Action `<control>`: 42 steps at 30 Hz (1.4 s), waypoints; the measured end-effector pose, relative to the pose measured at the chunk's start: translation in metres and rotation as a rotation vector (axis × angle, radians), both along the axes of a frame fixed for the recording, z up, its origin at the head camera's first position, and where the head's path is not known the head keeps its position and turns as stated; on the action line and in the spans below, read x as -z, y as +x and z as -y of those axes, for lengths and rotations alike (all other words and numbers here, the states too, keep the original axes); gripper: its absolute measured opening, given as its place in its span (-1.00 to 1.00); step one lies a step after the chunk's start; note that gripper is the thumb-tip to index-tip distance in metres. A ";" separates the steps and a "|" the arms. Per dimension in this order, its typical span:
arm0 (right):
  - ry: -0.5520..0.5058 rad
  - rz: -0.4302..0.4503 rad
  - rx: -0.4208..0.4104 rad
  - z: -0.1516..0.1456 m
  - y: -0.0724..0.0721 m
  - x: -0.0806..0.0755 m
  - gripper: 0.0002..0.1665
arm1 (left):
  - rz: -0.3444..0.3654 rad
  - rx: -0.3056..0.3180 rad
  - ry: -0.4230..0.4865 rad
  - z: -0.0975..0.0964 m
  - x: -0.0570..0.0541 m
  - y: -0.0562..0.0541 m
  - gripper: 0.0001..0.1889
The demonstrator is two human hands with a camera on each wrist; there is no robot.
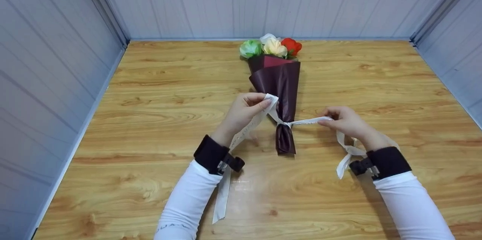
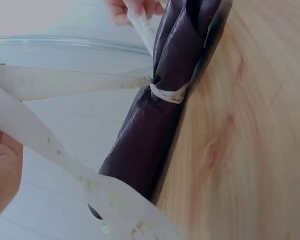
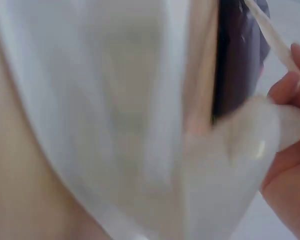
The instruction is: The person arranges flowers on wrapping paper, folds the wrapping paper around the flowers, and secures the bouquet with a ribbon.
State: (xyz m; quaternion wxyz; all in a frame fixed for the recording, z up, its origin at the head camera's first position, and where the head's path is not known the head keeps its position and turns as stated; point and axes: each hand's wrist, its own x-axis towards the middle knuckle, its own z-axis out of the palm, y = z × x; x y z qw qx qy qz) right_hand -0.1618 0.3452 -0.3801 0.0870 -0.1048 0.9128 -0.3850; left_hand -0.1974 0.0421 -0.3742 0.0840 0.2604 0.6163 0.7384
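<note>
A bouquet in dark maroon wrapping paper (image 1: 288,82) lies on the table, its flowers pointing away from me. A white ribbon (image 2: 169,94) circles the narrow neck of the wrap. My left hand (image 1: 244,110) pinches one end of the ribbon between thumb and fingers, above and left of the neck; a long tail hangs past the wrist to the table. My right hand (image 1: 346,121) pinches the other end, which runs taut from the neck to the right. Its loose tail (image 1: 342,166) drops in loops below that hand and fills much of the right wrist view, blurred.
Green, white, cream and red flowers (image 1: 275,47) stick out of the wrap's far end. The wood-grain table (image 1: 169,82) is bordered by pale panel walls (image 1: 241,3) at the back and both sides. Each wrist wears a black strap with a small camera.
</note>
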 end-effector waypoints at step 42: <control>-0.188 -0.354 0.099 0.088 -0.056 0.009 -0.85 | -0.030 0.019 -0.014 0.000 -0.004 0.001 -0.78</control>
